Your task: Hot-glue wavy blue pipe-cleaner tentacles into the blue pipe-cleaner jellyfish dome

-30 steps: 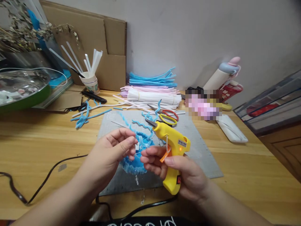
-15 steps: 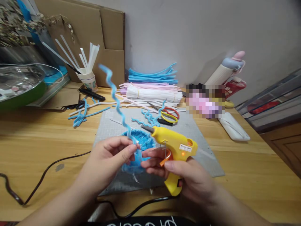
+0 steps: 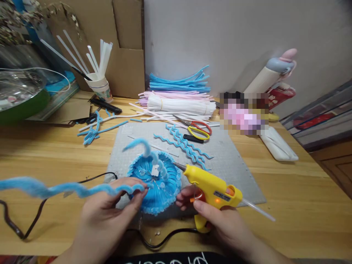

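Between finger and thumb, my left hand (image 3: 118,205) pinches the end of a wavy blue pipe cleaner (image 3: 79,189) that stretches out to the left. My right hand (image 3: 214,212) is wrapped round the handle of a yellow hot glue gun (image 3: 211,185), its orange light lit and a clear glue stick (image 3: 258,209) poking from the back. The nozzle points left, by the rim of a round blue pipe-cleaner piece (image 3: 170,194) on the mat. Another wavy blue strand rises from that piece, near a small white patch at its middle.
On the grey cutting mat (image 3: 233,172) lie several wavy blue pipe cleaners (image 3: 187,146) and red-and-yellow-handled scissors (image 3: 199,131). Behind are bundles of white pipe cleaners (image 3: 181,103) and blue ones. A paper cup (image 3: 99,88) holds glue sticks at left. A black cord (image 3: 170,234) runs along the front.
My left hand has moved left and down, and the wavy strand swung from upright to lying leftward. The glue gun shifted slightly right and down, uncovering the round blue piece.
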A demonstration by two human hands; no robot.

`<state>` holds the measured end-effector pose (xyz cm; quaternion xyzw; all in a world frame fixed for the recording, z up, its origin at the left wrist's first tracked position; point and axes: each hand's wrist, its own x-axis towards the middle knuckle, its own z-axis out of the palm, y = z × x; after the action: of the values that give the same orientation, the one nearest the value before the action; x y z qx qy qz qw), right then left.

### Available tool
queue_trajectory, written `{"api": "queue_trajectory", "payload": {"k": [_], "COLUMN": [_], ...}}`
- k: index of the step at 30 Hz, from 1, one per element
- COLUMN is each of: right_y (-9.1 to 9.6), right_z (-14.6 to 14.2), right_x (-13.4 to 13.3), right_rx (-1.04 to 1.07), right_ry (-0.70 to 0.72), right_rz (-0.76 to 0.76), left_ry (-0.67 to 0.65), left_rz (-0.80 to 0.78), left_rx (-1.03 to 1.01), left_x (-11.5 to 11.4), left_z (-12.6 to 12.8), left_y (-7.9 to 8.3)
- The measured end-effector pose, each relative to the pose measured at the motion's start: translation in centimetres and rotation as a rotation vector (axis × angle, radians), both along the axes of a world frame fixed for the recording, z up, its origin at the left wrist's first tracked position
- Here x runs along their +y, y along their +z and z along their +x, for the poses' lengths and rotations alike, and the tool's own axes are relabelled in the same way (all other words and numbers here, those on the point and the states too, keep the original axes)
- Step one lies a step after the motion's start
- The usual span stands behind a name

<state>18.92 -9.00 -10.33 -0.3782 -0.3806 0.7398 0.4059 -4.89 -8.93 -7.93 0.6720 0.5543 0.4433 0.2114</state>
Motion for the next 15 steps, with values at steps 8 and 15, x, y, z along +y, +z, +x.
{"api": "queue_trajectory", "payload": {"k": [8, 15], "right_y": [-1.0, 1.1], "right_z": [0.2, 1.4], "right_x": [-0.6, -0.7], "right_rx": [-0.042, -0.195], "right_ry": [-0.034, -0.061], "right_rz": [0.004, 0.262], "left_ry": [-0.29, -0.274], "left_rz": [0.11, 0.048], "left_rx": [0.423, 0.436], "left_x": [1.5, 0.8], "left_z": [-1.4, -0.3], "left_y": [0.3, 0.5]}}
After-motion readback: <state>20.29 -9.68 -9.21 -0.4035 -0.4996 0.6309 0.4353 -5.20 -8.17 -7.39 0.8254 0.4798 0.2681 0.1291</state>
